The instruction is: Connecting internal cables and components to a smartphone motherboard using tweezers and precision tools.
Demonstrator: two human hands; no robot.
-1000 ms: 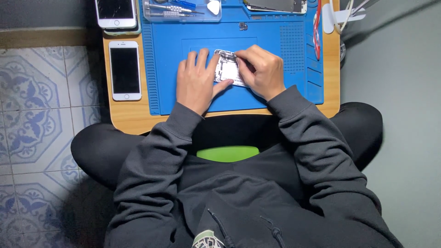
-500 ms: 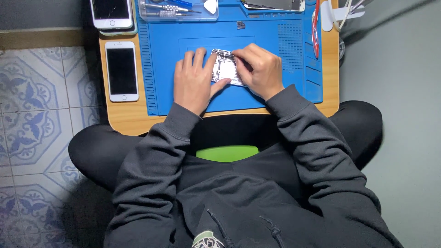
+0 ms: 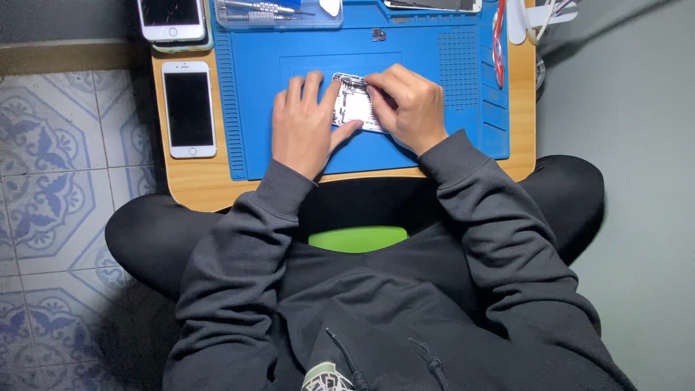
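Phone guts day: I'm working on an opened phone body (image 3: pixel 352 107) lying in the middle of the blue repair mat (image 3: pixel 405 156) on my wooden lap table (image 3: pixel 195 190). Left hand (image 3: pixel 308 127) is spreading flat and pinning its left edge with the thumb, right hand (image 3: pixel 407 105) is pinching at the top edge, maybe around a tiny tool, hard to tell. It's looking light, thin and fragile, so I'm gripping by the frame edges only. Spare white phone (image 3: pixel 188 108) is sitting off left.
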